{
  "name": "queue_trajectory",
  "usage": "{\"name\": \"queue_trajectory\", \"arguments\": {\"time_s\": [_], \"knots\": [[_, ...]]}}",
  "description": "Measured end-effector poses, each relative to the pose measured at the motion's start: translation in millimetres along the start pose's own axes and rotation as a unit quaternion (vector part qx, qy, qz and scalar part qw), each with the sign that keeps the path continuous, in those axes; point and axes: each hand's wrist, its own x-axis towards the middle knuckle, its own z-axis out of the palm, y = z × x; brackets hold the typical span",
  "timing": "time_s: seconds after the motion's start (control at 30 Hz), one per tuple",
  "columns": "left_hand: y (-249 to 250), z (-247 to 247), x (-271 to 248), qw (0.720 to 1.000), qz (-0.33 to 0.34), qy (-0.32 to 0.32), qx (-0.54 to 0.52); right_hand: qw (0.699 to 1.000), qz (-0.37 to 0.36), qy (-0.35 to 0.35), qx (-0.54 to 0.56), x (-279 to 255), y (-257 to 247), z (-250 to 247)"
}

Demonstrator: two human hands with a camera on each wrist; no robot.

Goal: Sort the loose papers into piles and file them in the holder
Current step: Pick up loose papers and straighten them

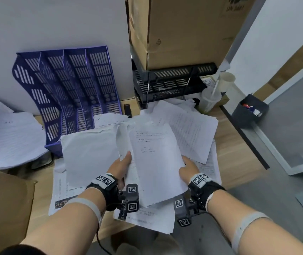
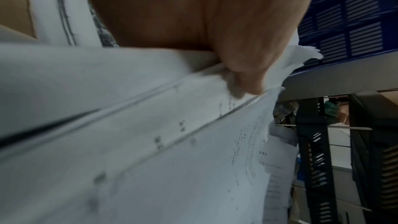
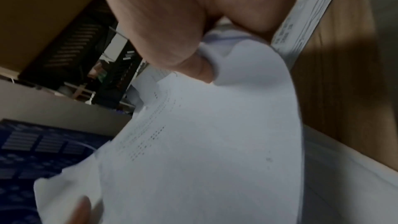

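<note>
A small stack of printed white papers (image 1: 156,159) is lifted above the desk between both hands. My left hand (image 1: 124,163) pinches its left edge, thumb on top, as the left wrist view shows with the thumb (image 2: 243,67) pressed onto the sheets (image 2: 172,159). My right hand (image 1: 188,168) grips the right edge; in the right wrist view the thumb (image 3: 189,64) bends the top sheet (image 3: 215,134). The blue slotted file holder (image 1: 69,96) lies tipped back against the wall at the left, its compartments showing no papers. More loose papers (image 1: 193,133) lie spread under and around the held stack.
Another paper pile (image 1: 9,138) sits at the far left. A black mesh tray rack (image 1: 169,83) under a cardboard box (image 1: 180,30) stands behind. A plastic cup with straw (image 1: 210,100) and a dark pen bin (image 1: 250,111) are at the right. A brown box (image 1: 5,205) fills the lower left.
</note>
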Motion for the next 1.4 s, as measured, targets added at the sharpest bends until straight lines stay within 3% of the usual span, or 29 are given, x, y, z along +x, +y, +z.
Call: {"name": "queue_trajectory", "arguments": {"time_s": [0.13, 0.23, 0.27, 0.33, 0.4, 0.53, 0.67, 0.77, 0.87, 1.0, 1.17, 1.3, 1.4], "knots": [[-8.7, 0.0, -3.9, 0.997, 0.035, -0.016, 0.072, 0.996, -0.058, -0.059, -0.023, 0.5, 1.4, 13.2], [-16.2, 1.4, 1.4, 0.992, 0.036, 0.043, 0.112, 0.989, -0.077, -0.121, -0.035, 9.1, 1.4, 8.2], [-17.6, 0.9, 2.5, 0.989, 0.035, 0.075, 0.126, 0.990, -0.079, -0.107, -0.042, 16.2, 2.7, 4.4], [-18.9, -1.7, 3.9, 0.983, 0.030, 0.116, 0.137, 0.992, -0.073, -0.011, -0.098, 37.5, 6.3, -6.3], [-20.1, -6.9, 4.6, 0.981, 0.028, 0.140, 0.130, 0.972, -0.058, 0.072, -0.214, 57.4, 9.9, -19.8], [-21.9, -19.2, 3.1, 0.977, 0.028, 0.180, 0.113, 0.916, -0.070, 0.061, -0.390, 86.7, 19.5, -32.0], [-35.4, -28.0, 11.8, 0.976, 0.001, 0.209, 0.055, 0.898, -0.036, 0.051, -0.435, 102.0, 28.2, -27.5], [-57.2, -38.7, 33.2, 0.977, -0.003, 0.212, 0.027, 0.868, -0.066, 0.070, -0.488, 104.9, 29.8, -30.8], [-43.0, -28.3, 21.1, 0.979, 0.013, 0.202, 0.039, 0.849, -0.085, 0.067, -0.518, 102.8, 29.1, -37.4], [-36.9, -21.2, 17.5, 0.981, 0.018, 0.188, 0.051, 0.866, -0.094, 0.048, -0.489, 98.1, 22.2, -56.8], [-31.7, -10.7, 18.2, 0.983, 0.012, 0.171, 0.063, 0.932, -0.052, 0.112, -0.340, 79.5, 15.6, -84.6], [-4.9, 9.4, -6.5, 0.984, 0.011, 0.149, 0.094, 0.947, -0.090, 0.186, -0.245, 47.2, 8.9, -96.1], [2.9, 16.3, -7.8, 0.984, 0.023, 0.120, 0.129, 0.962, -0.147, 0.151, -0.174, 18.9, -0.9, -84.5]]}}
